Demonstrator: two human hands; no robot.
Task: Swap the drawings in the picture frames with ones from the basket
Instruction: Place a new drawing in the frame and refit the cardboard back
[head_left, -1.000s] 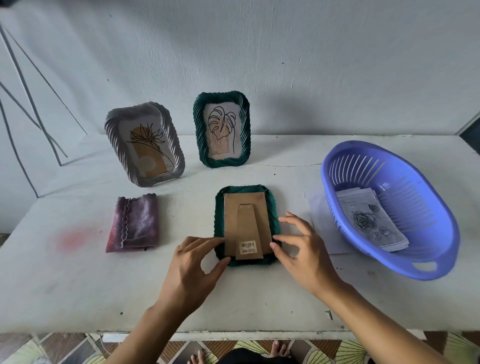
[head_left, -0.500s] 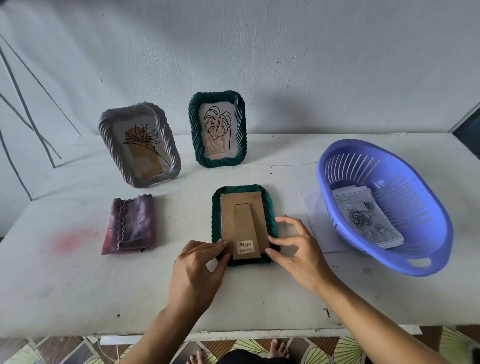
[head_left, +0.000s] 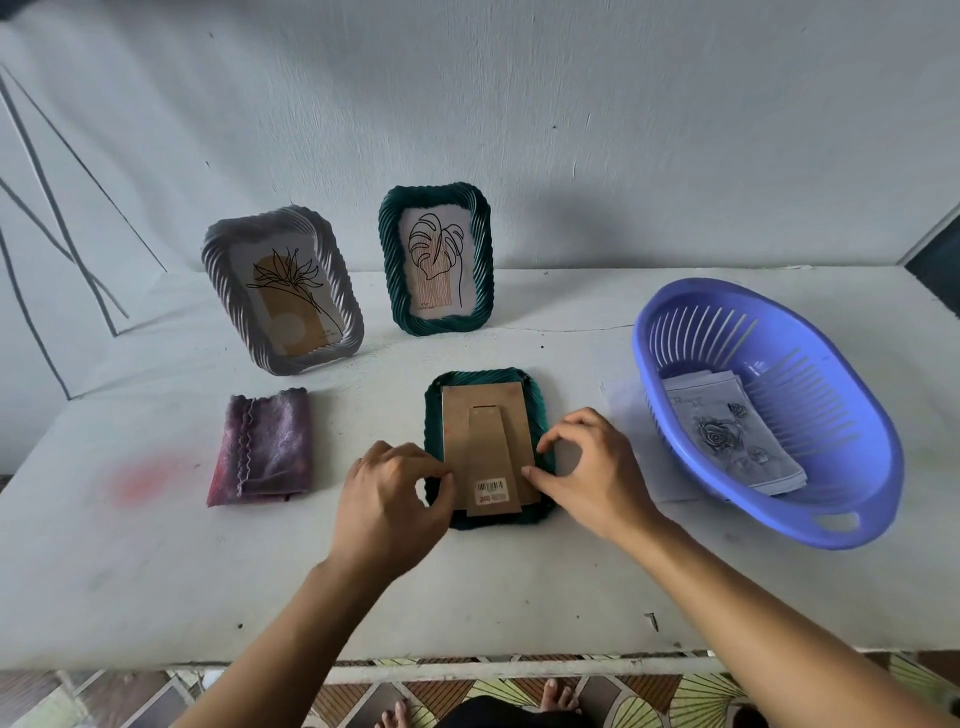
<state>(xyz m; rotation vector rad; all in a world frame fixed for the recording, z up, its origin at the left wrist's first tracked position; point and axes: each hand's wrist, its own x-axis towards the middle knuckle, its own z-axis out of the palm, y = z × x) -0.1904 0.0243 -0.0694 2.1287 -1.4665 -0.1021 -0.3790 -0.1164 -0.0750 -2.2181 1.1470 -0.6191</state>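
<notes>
Frame face-down: left hand and right hand pinch its cardboard back at either edge; opening step, likely. Next, lift it free.

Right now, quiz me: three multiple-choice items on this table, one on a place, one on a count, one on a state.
1. The rose drawings lie: A on the floor; B in a drawer; C in the blue basket.
2. Frames standing upright: A one; B two; C three.
3. The near green frame lies: A face down; B face up; C on its side.
C: the paper rests inside the basket. B: the grey frame and the far green frame stand. A: its cardboard back faces up.
</notes>
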